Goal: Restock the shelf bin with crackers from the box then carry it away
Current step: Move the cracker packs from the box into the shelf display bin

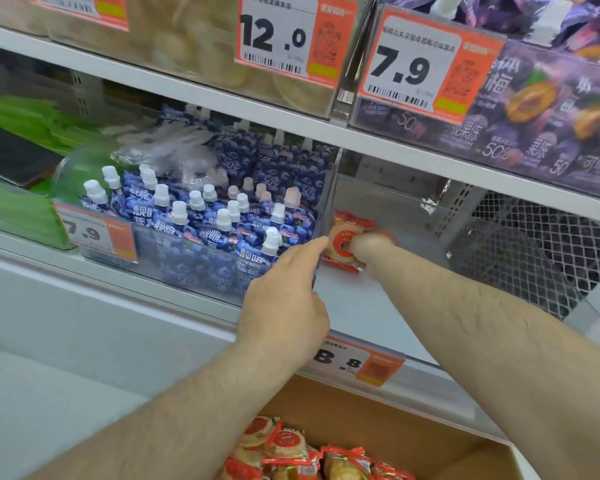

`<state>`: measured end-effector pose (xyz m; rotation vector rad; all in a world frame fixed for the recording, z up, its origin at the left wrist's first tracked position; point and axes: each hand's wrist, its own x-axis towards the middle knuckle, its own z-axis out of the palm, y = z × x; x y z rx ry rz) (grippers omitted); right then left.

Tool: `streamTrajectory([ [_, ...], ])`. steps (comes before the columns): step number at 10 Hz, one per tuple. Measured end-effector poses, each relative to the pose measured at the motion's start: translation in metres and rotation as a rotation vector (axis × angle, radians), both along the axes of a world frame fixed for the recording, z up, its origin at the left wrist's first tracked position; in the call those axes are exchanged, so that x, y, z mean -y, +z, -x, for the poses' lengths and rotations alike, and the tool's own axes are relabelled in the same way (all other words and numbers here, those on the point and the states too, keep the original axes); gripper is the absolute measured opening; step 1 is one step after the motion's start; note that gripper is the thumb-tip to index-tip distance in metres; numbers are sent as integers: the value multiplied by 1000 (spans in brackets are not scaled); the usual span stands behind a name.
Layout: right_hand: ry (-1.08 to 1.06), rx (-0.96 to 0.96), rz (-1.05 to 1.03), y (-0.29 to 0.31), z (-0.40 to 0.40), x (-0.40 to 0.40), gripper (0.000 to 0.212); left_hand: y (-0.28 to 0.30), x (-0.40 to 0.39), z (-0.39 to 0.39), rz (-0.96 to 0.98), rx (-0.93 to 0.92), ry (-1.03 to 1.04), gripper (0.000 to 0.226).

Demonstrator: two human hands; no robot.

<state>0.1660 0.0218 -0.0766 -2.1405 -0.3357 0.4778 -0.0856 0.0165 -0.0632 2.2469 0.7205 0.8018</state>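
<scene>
— Cardboard box (378,420) right under us, see it? Plenty of cracker packs (291,452) left in there, red wrappers, heaped at the near end.

— And the shelf bin (388,213)?
— Clear one, middle shelf, behind the 8.8 price tag (357,362). Nearly bare. One cracker pack (343,244) is at its front left corner, and the right hand (371,245) is curled round it: grip clamped on the pack, setting it down against the side wall, I'd say.

— Left hand (288,289)?
— Fingers straight, holding nothing. Forefinger stretched to the bin's left edge, just beside the blueberry pouches (201,220) next door. Whether it's steadying the wall or only touching it, I can't tell.

— So early days.
— Looks like it. My guess is restocking has barely begun. Next he'd need to let go of that pack, drop a hand back to the box for more, and build rows from the corner outward. Carrying the box off comes last.
</scene>
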Motion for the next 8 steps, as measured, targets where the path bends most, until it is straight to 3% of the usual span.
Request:
streamTrajectory([
  [3, -33, -131, -123, -5, 6, -9, 47, -1, -1, 0, 22, 33, -26, 70],
  [6, -100, -107, -142, 9, 25, 22, 34, 5, 2, 2, -64, 12, -51, 67],
  [7, -74, 11, -91, 15, 41, 44, 28, 7, 9, 5, -214, 130, -41, 44],
  [8, -31, 196, -107, 28, 71, 75, 16, 8, 22, 9, -379, 247, -178, 25],
])
